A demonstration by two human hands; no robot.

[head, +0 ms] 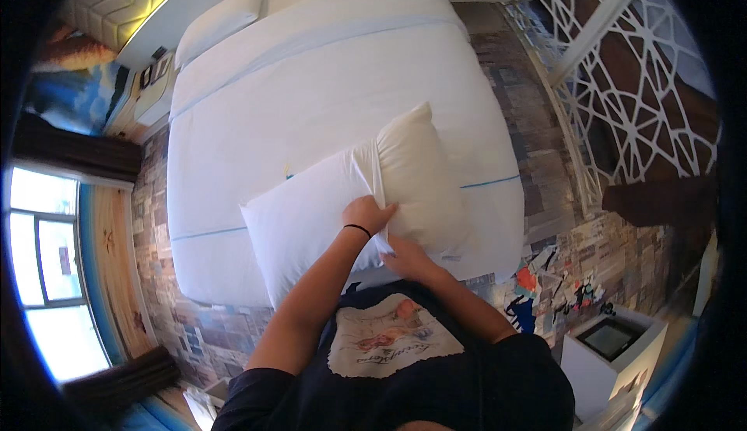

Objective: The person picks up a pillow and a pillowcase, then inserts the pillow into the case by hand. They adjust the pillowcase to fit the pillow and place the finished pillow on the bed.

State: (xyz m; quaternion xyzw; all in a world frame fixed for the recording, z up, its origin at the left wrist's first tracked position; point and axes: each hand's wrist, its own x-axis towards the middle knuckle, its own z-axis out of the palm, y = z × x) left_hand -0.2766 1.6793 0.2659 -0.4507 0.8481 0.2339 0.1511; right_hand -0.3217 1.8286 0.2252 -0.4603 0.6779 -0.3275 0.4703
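Observation:
A cream pillow (pixel 417 192) lies aslant near the foot of the bed, its left part inside a white pillowcase (pixel 309 209). The case's open edge runs across the pillow, with a loose fold at the top. My left hand (pixel 367 214), with a black band at the wrist, grips that edge, its thumb reaching over onto the bare pillow. Just below and to the right, my right hand (pixel 409 257) pinches a hanging bit of the case's hem near the pillow's front side. Some of my fingertips are hidden by cloth.
Beneath the pillow, the bed (pixel 251 127) has white linen with blue lines. Another pillow (pixel 222 19) rests at its head. A white lattice screen (pixel 630 98) stands right. A white cabinet (pixel 595 361) is at lower right, a nightstand (pixel 154 94) at upper left.

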